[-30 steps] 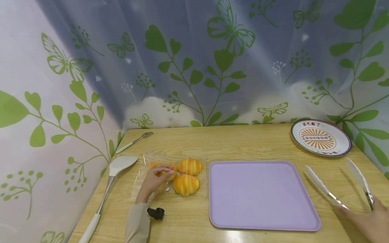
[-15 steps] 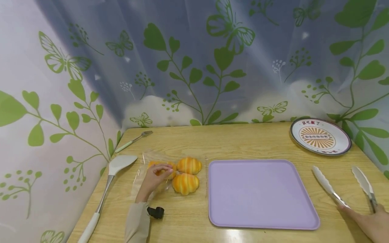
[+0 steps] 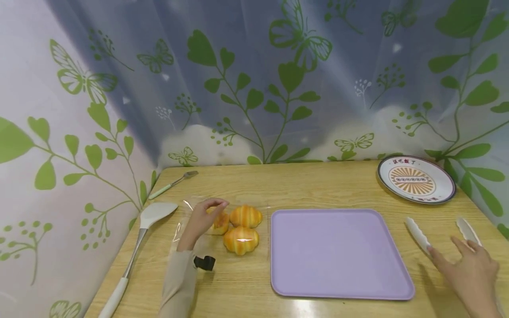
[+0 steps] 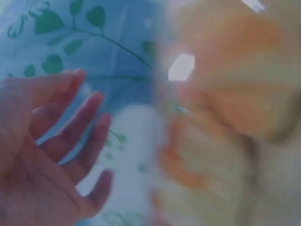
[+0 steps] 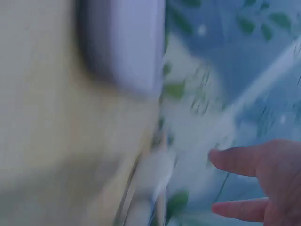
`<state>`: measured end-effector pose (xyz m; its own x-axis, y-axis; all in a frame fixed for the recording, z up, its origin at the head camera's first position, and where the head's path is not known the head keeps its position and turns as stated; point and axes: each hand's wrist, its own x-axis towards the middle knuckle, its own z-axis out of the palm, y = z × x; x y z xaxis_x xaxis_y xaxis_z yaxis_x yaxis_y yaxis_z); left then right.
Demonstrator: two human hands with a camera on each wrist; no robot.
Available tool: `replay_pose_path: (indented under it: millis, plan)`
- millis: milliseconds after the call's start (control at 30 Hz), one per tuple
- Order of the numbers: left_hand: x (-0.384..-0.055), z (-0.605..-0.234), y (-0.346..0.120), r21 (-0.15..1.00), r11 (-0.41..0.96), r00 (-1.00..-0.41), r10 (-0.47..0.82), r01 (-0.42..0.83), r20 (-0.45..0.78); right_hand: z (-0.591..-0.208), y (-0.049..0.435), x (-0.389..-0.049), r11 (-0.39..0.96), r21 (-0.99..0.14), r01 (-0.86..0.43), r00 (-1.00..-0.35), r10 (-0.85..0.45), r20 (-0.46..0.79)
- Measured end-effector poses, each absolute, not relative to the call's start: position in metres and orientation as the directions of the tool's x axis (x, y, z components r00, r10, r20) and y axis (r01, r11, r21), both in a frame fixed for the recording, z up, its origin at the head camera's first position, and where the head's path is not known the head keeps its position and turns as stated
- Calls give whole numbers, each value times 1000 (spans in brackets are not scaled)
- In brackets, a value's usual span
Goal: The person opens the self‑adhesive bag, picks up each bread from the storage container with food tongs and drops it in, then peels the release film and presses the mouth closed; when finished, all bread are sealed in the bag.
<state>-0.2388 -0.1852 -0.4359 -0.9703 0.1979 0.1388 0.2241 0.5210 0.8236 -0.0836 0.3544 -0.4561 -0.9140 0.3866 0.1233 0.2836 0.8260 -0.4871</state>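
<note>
A printed cloth closed the back and the sides of the wooden table; at the rear the wood reached up to it. The purple tray took the middle, its near edge low in the head view, and a broad band of wood showed between its far rim and the cloth. The spatula lay along the left table edge. The white plate sat at the far right corner, apart from the tray.

The tongs were to the right of the tray, a narrow strip of wood between, with their two arms spread toward the plate. The right hand was over their near part, its fingers extended and separated. In the blurred right wrist view the visible fingertips seemed apart from the tongs, but I could not be certain of this.

The left hand was loose, fingers slightly bent and gripping nothing. The fork lay behind it, near the far left corner. Just under and beside this hand were three striped breads, close together, with transparent plastic about them; the leftmost was partly hidden by the fingers.
</note>
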Motion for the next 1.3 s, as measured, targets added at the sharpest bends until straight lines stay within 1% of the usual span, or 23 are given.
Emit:
replay_pose_path:
  millis: [67, 167, 233, 333, 433, 500, 567, 667, 733, 767, 867, 933, 1033, 1167, 1300]
  plan:
    - [-248, -421, -179, 804, 537, -954, 277, 253, 115, -451, 328, -95, 847, -523, 97, -917, 280, 283]
    - [-264, -404, -167, 742, 593, -913, 403, 313, 63, -447, 278, -112, 825, -548, -136, -910, 115, 398]
    - [-276, -396, -157, 709, 624, -886, 463, 328, 3, -447, 243, -121, 795, -559, -235, -915, 13, 403]
    - [-292, -392, -142, 656, 669, -846, 526, 349, -86, -447, 199, -128, 730, -611, -306, -937, -119, 327]
    - [-305, -396, -130, 619, 711, -821, 541, 333, -180, -446, 164, -134, 639, -688, -344, -938, -258, 230]
    - [-311, -400, -122, 579, 747, -810, 537, 327, -236, -447, 144, -138, 556, -757, -342, -922, -355, 156]
    - [-316, -404, -116, 530, 790, -808, 512, 308, -293, -449, 125, -141, 456, -842, -288, -893, -446, 64]
    - [-321, -409, -108, 465, 842, -811, 461, 272, -360, -455, 99, -141, 322, -938, -126, -839, -539, -72]
    - [-322, -411, -105, 441, 868, -816, 418, 229, -399, -460, 83, -139, 260, -966, 1, -808, -568, -154]
    - [-323, -411, -104, 430, 875, -816, 407, 220, -410, -463, 77, -138, 240, -970, 48, -799, -574, -181]
    - [-324, -416, -105, 428, 883, -814, 388, 194, -432, -468, 61, -134, 210, -966, 148, -797, -553, -242]
    - [-326, -420, -108, 428, 883, -812, 389, 194, -435, -470, 55, -134, 207, -962, 179, -802, -535, -264]
    - [-329, -425, -112, 458, 867, -802, 410, 196, -434, -469, 49, -135, 205, -954, 219, -814, -500, -294]
    - [-331, -425, -117, 509, 822, -783, 485, 257, -388, -472, 41, -138, 202, -952, 230, -839, -454, -299]
    - [-330, -420, -126, 604, 745, -770, 552, 284, -319, -475, 36, -142, 213, -961, 176, -869, -424, -253]
